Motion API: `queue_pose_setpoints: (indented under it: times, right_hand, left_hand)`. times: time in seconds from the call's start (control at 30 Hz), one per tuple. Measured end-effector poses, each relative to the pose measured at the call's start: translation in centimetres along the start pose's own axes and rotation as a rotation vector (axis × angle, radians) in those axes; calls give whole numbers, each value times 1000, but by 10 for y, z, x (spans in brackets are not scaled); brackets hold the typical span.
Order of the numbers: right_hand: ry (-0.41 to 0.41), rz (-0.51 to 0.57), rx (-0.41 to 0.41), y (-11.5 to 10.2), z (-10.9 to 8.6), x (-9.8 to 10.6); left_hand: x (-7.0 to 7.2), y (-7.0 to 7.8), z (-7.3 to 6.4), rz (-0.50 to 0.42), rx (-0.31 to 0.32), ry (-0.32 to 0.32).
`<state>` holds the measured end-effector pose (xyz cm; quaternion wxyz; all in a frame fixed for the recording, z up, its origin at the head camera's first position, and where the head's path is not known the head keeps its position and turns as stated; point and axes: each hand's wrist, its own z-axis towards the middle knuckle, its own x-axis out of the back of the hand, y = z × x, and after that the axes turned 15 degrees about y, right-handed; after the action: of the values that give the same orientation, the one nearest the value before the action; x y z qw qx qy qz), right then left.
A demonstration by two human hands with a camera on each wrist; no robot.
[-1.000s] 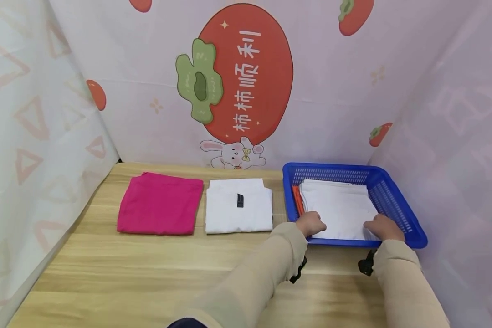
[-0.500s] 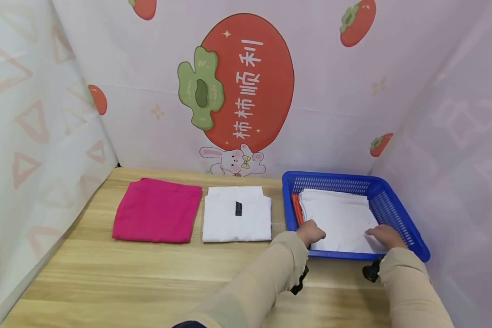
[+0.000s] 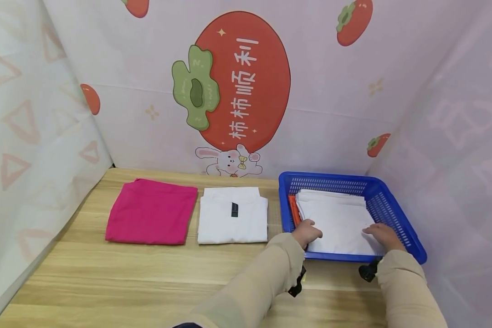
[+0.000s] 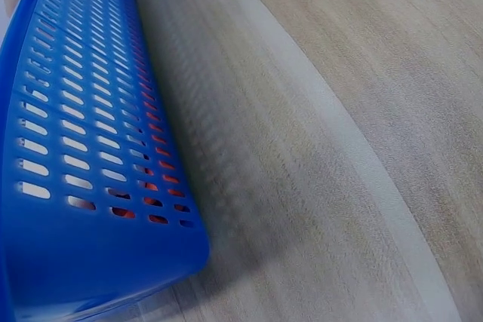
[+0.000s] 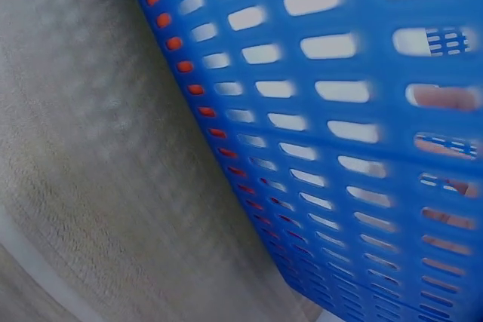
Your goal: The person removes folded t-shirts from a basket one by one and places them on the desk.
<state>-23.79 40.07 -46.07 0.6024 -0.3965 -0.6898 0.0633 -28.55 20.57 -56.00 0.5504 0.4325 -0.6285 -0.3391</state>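
A folded white cloth (image 3: 336,218) lies on top of a stack inside the blue plastic basket (image 3: 325,176). At its near left corner my left hand (image 3: 306,233) grips the edge, thumb over the top, other fingers mostly hidden. My right hand (image 3: 386,236) grips the near right side, with its thumb reaching inward over the cloth. Through slots in the basket wall (image 5: 302,137), parts of fingers show in the right wrist view. Orange cloth (image 3: 294,210) shows along the stack's left side, and more orange lies low behind the slots.
On the wooden table (image 3: 147,282), a folded white T-shirt (image 3: 233,223) with a black neck label lies left of the basket. Farther left is a folded pink cloth (image 3: 149,212). Printed fabric walls (image 3: 324,91) enclose the back and both sides, the right one close to the basket.
The head view has tilted slightly up, so the basket and table sit a little lower in it. Both hands stay at nearly the same places on the white cloth.
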Motion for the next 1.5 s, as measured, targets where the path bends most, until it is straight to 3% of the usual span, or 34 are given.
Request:
queue_pose_setpoints:
  times: [0.03, 0.13, 0.23, 0.4, 0.6, 0.63, 0.7, 0.8, 0.87, 0.97, 1.03, 1.13, 1.27, 1.33, 1.47, 1.5]
  right_hand:
    - [1, 24, 0, 1, 0, 1]
    - [1, 73, 8, 3, -1, 1]
    - [2, 111, -11, 6, 0, 1]
    - [15, 161, -38, 9, 5, -1]
    - [4, 214, -44, 8, 5, -1]
    - [6, 223, -42, 8, 5, -1]
    - [12, 224, -27, 8, 6, -1]
    - [30, 191, -37, 7, 8, -4]
    - [39, 176, -48, 7, 8, -6]
    - [60, 197, -69, 5, 8, -9]
    - [66, 217, -53, 5, 7, -10]
    - [69, 247, -32, 5, 5, -11]
    - [82, 228, -21, 5, 3, -12]
    - [95, 208, -24, 5, 3, -11]
    - [132, 208, -21, 3, 2, -8]
    - [145, 212, -21, 2, 1, -8]
  left_hand:
    - [-11, -9, 9, -13, -4, -2]
    - [-27, -16, 20, -9, 4, -3]
    - [-53, -40, 42, -21, -6, -11]
    - [-52, -39, 39, 30, 7, -17]
    - [-56, -47, 47, -41, 80, -28]
    - [-54, -46, 46, -57, 75, -29]
    - [-34, -26, 30, -84, 108, -45]
    - [10, 14, -4, -148, 170, -83]
    - [36, 41, -27, -137, 213, -97]
    - [53, 57, -42, -133, 223, -89]
    - [55, 58, -44, -126, 225, -77]
    - [41, 44, -29, -117, 197, -69]
    - [-7, -2, 11, -96, 92, -76]
    - [-28, -22, 28, -127, 75, -94]
    - [-45, -37, 40, -128, -2, -102]
    - [-48, -38, 41, -137, 5, -107]
